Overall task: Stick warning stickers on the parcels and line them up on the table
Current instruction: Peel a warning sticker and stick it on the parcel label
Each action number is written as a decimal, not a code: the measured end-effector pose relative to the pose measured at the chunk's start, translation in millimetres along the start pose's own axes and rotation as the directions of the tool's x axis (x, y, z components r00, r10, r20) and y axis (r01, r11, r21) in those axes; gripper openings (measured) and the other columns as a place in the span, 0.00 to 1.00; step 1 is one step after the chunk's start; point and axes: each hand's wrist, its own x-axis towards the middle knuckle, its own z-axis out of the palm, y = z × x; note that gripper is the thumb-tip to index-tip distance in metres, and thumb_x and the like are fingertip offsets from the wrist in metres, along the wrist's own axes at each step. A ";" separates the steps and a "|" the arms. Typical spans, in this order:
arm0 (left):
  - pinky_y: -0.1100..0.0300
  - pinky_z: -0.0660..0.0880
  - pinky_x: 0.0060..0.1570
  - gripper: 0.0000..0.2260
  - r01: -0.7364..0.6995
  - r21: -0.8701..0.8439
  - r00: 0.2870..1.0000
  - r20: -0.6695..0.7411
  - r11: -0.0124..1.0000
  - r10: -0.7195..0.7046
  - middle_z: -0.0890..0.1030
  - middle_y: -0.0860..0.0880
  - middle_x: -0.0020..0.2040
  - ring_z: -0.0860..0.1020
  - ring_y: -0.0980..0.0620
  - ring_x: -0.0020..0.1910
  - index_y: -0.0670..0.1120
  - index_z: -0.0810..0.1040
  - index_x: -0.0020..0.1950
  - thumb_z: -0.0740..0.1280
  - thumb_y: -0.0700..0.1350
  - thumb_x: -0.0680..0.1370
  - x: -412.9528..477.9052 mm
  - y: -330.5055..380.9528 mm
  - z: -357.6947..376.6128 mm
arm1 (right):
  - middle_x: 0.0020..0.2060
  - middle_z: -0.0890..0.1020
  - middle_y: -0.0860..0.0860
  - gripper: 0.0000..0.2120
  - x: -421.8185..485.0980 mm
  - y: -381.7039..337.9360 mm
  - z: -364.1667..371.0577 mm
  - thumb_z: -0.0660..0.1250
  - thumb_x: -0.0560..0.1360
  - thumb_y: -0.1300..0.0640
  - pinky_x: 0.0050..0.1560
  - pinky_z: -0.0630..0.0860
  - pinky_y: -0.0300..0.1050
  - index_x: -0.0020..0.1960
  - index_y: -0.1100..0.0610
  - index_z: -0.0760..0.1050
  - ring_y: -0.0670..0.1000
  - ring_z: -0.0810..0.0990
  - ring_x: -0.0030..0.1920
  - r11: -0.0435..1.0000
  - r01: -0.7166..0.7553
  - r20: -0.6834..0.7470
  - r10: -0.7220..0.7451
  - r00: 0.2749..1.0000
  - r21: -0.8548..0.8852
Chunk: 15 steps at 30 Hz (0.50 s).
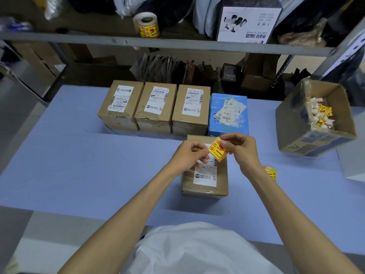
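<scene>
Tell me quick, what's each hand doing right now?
Left hand: closed, pinching the warning sticker at its left corner.
Right hand: closed, pinching the same sticker's upper edge.

I am counting four brown parcels (120, 107) (156, 109) (190, 109) (205, 186) and one blue parcel (228, 123), five in all. I am pinching one yellow warning sticker (217, 150) between my two hands, left hand (188, 154) and right hand (242, 148). One sticker strip (270, 173) is lying on the table (79, 165), one sticker roll (147, 24) is sitting on the shelf (177, 46), and one open carton (292, 123) is standing nearby.
</scene>
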 end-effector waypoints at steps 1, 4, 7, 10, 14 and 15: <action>0.62 0.79 0.35 0.04 0.003 0.005 1.000 0.006 1.000 -0.003 0.84 0.47 0.41 0.82 0.55 0.35 0.42 0.79 0.51 0.67 0.42 0.78 -0.2 0.2 -0.7 | 0.42 0.82 0.50 0.04 0.2 0.5 0.2 0.69 0.74 0.65 0.31 0.73 0.28 0.49 0.62 0.80 0.47 0.81 0.42 1.000 -0.005 0.006 0.005 1.000 -0.002; 0.60 0.79 0.35 0.04 0.024 -0.021 0.999 0.027 0.999 -0.023 0.84 0.46 0.41 0.83 0.54 0.36 0.42 0.80 0.50 0.67 0.40 0.78 -1.1 -0.3 -2.3 | 0.42 0.83 0.51 0.05 0.0 1.3 2.3 0.69 0.74 0.66 0.31 0.73 0.27 0.49 0.63 0.80 0.46 0.82 0.41 1.000 -0.014 0.016 0.014 1.000 -0.002; 0.62 0.79 0.33 0.03 0.032 -0.054 0.999 0.024 0.998 -0.031 0.84 0.45 0.40 0.83 0.53 0.36 0.41 0.80 0.49 0.67 0.40 0.77 -1.8 -1.0 -4.5 | 0.41 0.83 0.50 0.04 -0.8 2.9 5.1 0.70 0.73 0.66 0.32 0.74 0.27 0.48 0.62 0.81 0.45 0.82 0.39 1.000 0.000 0.023 0.000 1.000 -0.001; 0.62 0.79 0.33 0.03 0.029 -0.109 0.999 0.022 0.994 -0.027 0.84 0.46 0.39 0.83 0.53 0.36 0.41 0.79 0.48 0.67 0.39 0.77 -2.8 -0.7 -6.7 | 0.41 0.83 0.50 0.04 -1.3 4.0 6.4 0.70 0.73 0.66 0.33 0.74 0.28 0.47 0.60 0.80 0.45 0.82 0.39 1.000 0.006 0.026 -0.006 1.000 -0.011; 0.61 0.80 0.34 0.02 0.030 -0.175 0.999 0.040 0.984 -0.024 0.84 0.46 0.39 0.83 0.53 0.36 0.42 0.79 0.48 0.67 0.40 0.78 -3.2 0.4 -8.2 | 0.41 0.83 0.49 0.03 -1.0 1.7 7.7 0.69 0.74 0.65 0.33 0.74 0.28 0.47 0.61 0.80 0.44 0.82 0.39 1.000 0.005 0.040 -0.005 0.999 -0.010; 0.61 0.80 0.34 0.02 0.028 -0.184 0.999 0.042 0.983 -0.020 0.84 0.46 0.39 0.83 0.53 0.36 0.42 0.79 0.48 0.67 0.39 0.78 -3.2 0.7 -8.4 | 0.41 0.83 0.49 0.03 -0.2 1.7 7.9 0.69 0.74 0.65 0.33 0.75 0.29 0.47 0.60 0.80 0.44 0.82 0.39 1.000 0.002 0.043 -0.001 0.999 -0.008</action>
